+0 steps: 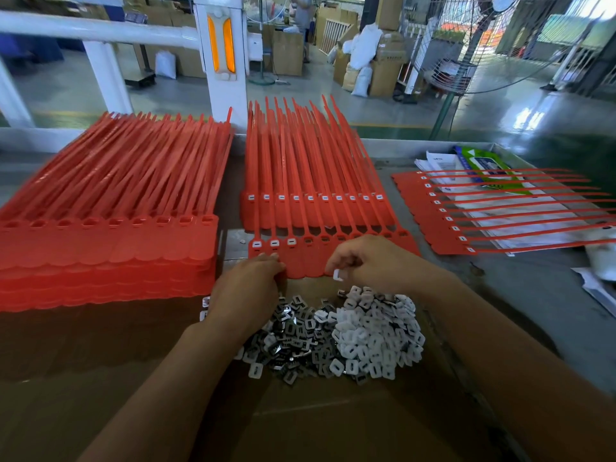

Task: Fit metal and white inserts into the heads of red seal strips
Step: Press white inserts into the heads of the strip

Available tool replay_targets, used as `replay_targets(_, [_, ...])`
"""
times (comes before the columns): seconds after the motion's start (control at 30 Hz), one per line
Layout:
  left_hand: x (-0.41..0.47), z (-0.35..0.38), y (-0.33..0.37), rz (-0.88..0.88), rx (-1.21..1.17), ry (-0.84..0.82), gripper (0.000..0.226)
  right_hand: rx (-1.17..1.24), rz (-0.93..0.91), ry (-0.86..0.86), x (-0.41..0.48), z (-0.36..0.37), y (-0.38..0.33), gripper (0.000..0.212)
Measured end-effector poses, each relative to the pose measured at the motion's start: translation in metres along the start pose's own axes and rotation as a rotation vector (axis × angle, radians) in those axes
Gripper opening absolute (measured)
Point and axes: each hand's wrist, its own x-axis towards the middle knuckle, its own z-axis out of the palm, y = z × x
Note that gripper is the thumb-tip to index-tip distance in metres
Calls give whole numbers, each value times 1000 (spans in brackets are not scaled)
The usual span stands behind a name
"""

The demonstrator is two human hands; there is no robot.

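In the head view, a white insert [338, 274] was pinched in the right hand's [370, 261] grip beside the row of red seal strips [310, 258] on the worktop [500, 295], seemingly for the fourth, unfilled head, while the row's near edge was steadied by the left hand [248, 285], whose grip could not be told.

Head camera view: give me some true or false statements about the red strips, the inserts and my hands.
The right hand pinches a white insert. True.
Every head on the front sheet of strips is filled. False: only its three leftmost heads show white inserts.
The pile of inserts lies nearer the person than the strips. True.
The tall left stack has inserts fitted. False: its visible heads are empty.
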Motion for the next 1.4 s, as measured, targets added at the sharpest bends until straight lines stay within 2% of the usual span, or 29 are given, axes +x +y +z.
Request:
replay_targets(0.2, [0,0,1,-5,-6,4,45,115,34,114,5,-4,6,14])
replay_targets(0.33, [0,-1,2,-10,-9,0,45,118,52,-64,3,-6,5,14])
replay_targets(0.4, [0,-1,2,-11,-6,-7,46,54,40,-73,3,-7,5,16])
replay_targets(0.63, [0,-1,2,-3,3,-7,46,119,57,274,30,-6,8,9])
replay_targets(0.77, [-1,-1,2,-2,-9,7,44,130,77,355,54,-1,4,6])
replay_targets(1.4, [0,0,3,-1,-9,6,43,150,164,258,77,11,3,12])
